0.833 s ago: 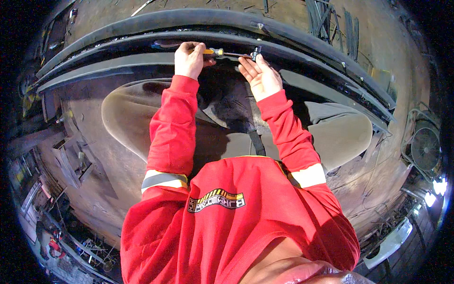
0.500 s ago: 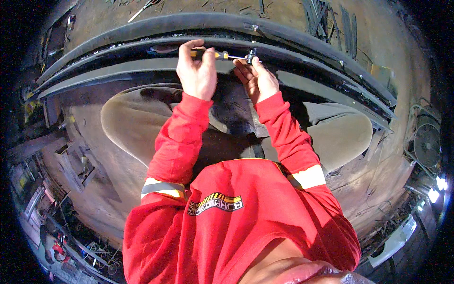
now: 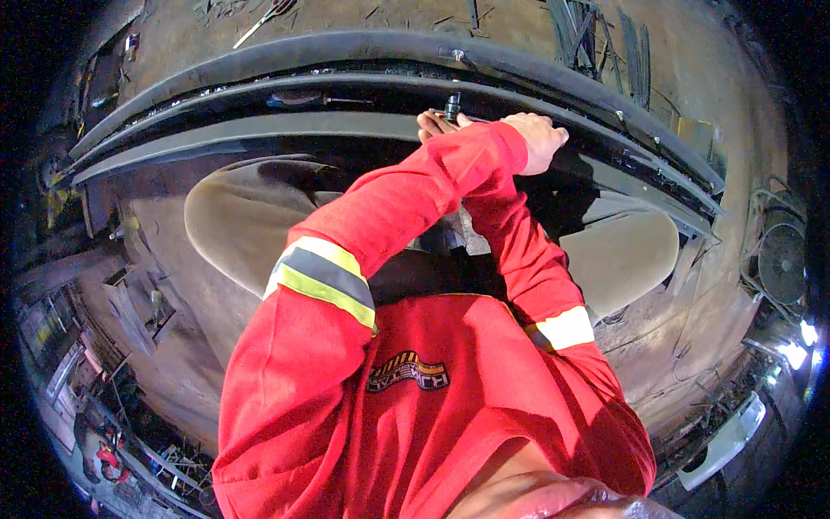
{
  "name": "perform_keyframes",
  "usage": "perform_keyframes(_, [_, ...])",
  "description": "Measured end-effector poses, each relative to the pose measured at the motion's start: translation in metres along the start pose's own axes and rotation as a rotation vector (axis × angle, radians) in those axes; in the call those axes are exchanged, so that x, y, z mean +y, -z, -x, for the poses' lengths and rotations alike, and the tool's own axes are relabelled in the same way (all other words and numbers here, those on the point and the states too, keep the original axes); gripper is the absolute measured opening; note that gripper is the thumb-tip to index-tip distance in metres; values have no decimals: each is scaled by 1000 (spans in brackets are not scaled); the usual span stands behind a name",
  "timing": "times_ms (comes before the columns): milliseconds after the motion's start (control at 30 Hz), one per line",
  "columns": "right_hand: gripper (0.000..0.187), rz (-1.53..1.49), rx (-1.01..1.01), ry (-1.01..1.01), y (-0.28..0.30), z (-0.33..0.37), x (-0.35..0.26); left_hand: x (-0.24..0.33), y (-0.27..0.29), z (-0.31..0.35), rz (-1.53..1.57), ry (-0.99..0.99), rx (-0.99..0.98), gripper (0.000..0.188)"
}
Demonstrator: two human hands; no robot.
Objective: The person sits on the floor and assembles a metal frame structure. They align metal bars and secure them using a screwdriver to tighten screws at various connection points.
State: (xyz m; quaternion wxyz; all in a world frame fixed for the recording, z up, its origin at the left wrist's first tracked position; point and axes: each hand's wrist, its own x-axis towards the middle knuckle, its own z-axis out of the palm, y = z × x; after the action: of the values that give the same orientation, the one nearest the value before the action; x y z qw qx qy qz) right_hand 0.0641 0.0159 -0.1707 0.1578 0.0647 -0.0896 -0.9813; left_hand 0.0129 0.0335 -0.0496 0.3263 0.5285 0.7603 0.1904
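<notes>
My left arm crosses over my right forearm. My left hand (image 3: 538, 140) is over the near long dark metal rail (image 3: 285, 126), right of my other hand. Its fingers curl down, and whatever they hold is hidden. My right hand (image 3: 437, 126), partly covered by the left sleeve, grips a small black cylindrical fitting (image 3: 452, 106), which stands upright at its fingers. A tool with a bluish handle and a thin shaft (image 3: 298, 99) lies in the dark gap between the rails, left of my right hand. The yellow-and-black screwdriver is out of sight.
Another long dark rail (image 3: 346, 45), with small bright fittings along it, curves beyond. Thin metal strips (image 3: 644, 65) lie on the brown floor at the far right. A round dark fan-like object (image 3: 781, 264) stands at the right. My bent knees (image 3: 233, 216) sit close behind the rails.
My left hand has left the fitting and swung right across my right arm; the screwdriver it held no longer shows. My right hand has shifted slightly left, still holding the black fitting.
</notes>
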Motion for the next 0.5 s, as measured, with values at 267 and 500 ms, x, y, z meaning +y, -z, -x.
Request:
perform_keyframes(267, [46,214,152,-26,-12,-1,-1,12,13,9,-123,-42,145,38])
perform_keyframes(500, [40,558,538,68,-52,1,14,16,23,35,-142,-301,446,29])
